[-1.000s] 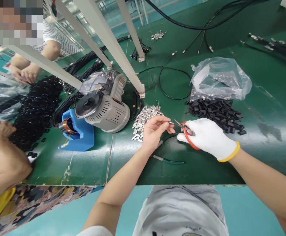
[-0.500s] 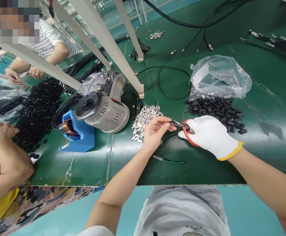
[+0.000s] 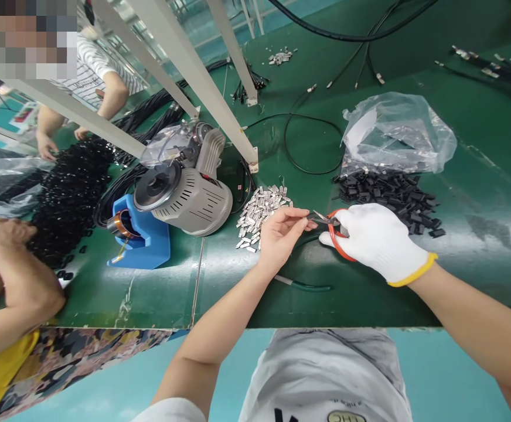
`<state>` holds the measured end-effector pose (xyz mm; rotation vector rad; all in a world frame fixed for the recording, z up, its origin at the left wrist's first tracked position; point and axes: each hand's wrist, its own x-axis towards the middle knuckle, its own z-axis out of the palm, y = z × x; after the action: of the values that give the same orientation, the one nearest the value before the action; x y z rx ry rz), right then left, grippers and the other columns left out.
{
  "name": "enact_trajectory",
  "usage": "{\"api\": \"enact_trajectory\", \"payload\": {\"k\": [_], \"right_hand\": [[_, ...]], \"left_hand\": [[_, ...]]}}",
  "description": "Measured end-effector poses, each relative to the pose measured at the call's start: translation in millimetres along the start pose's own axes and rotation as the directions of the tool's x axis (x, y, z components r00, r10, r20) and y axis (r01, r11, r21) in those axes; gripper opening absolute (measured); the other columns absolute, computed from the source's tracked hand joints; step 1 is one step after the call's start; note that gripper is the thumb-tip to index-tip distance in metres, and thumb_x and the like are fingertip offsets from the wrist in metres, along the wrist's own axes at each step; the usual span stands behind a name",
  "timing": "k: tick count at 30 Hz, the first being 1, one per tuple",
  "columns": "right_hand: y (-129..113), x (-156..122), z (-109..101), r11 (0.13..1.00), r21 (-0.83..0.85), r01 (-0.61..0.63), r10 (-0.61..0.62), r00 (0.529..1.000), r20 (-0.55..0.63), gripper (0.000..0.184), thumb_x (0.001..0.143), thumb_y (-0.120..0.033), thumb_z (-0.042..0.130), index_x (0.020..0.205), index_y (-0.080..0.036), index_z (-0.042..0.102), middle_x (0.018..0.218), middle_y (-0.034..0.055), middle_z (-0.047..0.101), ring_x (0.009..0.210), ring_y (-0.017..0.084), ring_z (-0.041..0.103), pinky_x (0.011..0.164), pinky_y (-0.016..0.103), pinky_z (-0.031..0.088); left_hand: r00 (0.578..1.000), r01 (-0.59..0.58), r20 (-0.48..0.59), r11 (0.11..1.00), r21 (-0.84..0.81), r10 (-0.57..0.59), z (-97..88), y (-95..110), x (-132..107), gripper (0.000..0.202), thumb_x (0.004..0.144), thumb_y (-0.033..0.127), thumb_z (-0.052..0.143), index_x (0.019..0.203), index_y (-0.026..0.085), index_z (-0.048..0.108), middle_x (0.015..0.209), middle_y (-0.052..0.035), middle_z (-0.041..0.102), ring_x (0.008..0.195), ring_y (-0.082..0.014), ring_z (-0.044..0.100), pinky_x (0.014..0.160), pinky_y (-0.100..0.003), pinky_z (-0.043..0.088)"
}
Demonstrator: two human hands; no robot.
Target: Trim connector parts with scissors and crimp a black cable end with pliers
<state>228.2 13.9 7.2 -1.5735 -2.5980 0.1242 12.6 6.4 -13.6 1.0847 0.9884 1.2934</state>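
Note:
My bare left hand pinches a thin black cable between thumb and fingertips; its exact end is too small to make out. My right hand, in a white knit glove with a yellow cuff, grips scissors with red-orange handles. Their blades stand apart and point left, right by the left fingertips. Beyond my left hand lies a pile of small silver metal connector shells. Past the glove is a heap of small black plastic pieces.
A green-handled tool lies near the table's front edge. A clear plastic bag stands behind the black pieces. To the left are a grey machine, a blue tape dispenser and white posts. Two other people sit at the left.
The scissor blades have spread wider apart near my left fingertips. My hands otherwise stay in nearly the same place. The far co-worker's hands have shifted toward the black pile.

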Motion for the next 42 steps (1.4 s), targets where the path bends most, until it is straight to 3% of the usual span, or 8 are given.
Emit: {"api": "enact_trajectory", "payload": {"k": [13,18,24,28,34,42], "right_hand": [[-1.2,-1.6,6.6,1.0,0.017,0.01,-0.01,1.0,-0.02,0.055,0.098,-0.068,0.044,0.097,-0.019,0.069,0.075,0.0098,0.066,0.073,0.024,0.06,0.07,0.034,0.029],[-1.1,-1.5,5.3,0.999,0.035,0.024,-0.023,0.999,-0.029,0.056,0.096,-0.071,0.047,0.093,-0.019,0.069,0.076,0.0102,0.065,0.074,0.023,0.058,0.072,0.034,0.032],[-2.2,-1.1,5.9,0.999,0.024,0.044,-0.044,0.999,-0.022,0.057,0.096,-0.071,0.047,0.094,-0.018,0.068,0.076,0.0096,0.064,0.075,0.024,0.059,0.074,0.035,0.033],[-2.7,-0.8,5.7,0.998,0.028,0.054,-0.053,0.998,-0.028,0.054,0.097,-0.069,0.047,0.092,-0.019,0.067,0.074,0.0087,0.064,0.074,0.024,0.059,0.073,0.035,0.032],[-0.9,-1.3,6.9,0.998,0.01,0.06,-0.06,0.998,-0.019,0.055,0.098,-0.069,0.045,0.094,-0.018,0.066,0.077,0.0103,0.064,0.077,0.024,0.059,0.076,0.035,0.033],[-2.2,-0.8,8.1,0.998,0.029,0.054,-0.053,0.998,-0.021,0.055,0.098,-0.068,0.046,0.095,-0.017,0.068,0.078,0.0107,0.065,0.078,0.024,0.059,0.076,0.034,0.033]], "left_hand": [[1.0,-0.005,0.027,0.999,-0.039,0.006,-2.2,-4.5,1.0,0.022,0.083,0.031,0.086,0.096,0.017,0.075,0.09,-0.005,0.078,0.079,-0.0153,0.077,0.078,-0.028,0.062],[1.0,0.017,-0.001,1.0,0.005,-0.017,-2.9,-0.8,0.8,0.024,0.083,0.031,0.086,0.098,0.017,0.074,0.09,-0.004,0.077,0.078,-0.0145,0.077,0.079,-0.027,0.063],[0.999,-0.005,0.036,0.999,0.033,0.004,-1.1,0.1,-1.1,0.022,0.083,0.031,0.086,0.096,0.017,0.075,0.093,-0.0048,0.076,0.078,-0.0134,0.075,0.079,-0.027,0.062],[0.997,0.062,0.04,0.994,-0.084,-0.059,1.2,-1.1,-1.5,0.028,0.081,0.031,0.088,0.1,0.018,0.073,0.093,-0.0047,0.076,0.078,-0.0129,0.073,0.079,-0.027,0.061],[0.966,0.26,0.085,0.923,-0.285,-0.246,3.9,-1.3,-1.1,0.027,0.074,0.028,0.093,0.091,0.017,0.075,0.094,-0.0033,0.075,0.077,-0.01,0.07,0.079,-0.025,0.059],[0.95,0.311,0.091,0.88,-0.359,-0.299,6.5,-5.3,-3.7,0.031,0.072,0.03,0.094,0.092,0.019,0.072,0.098,-0.0025,0.075,0.078,-0.0094,0.069,0.082,-0.026,0.058]]}}
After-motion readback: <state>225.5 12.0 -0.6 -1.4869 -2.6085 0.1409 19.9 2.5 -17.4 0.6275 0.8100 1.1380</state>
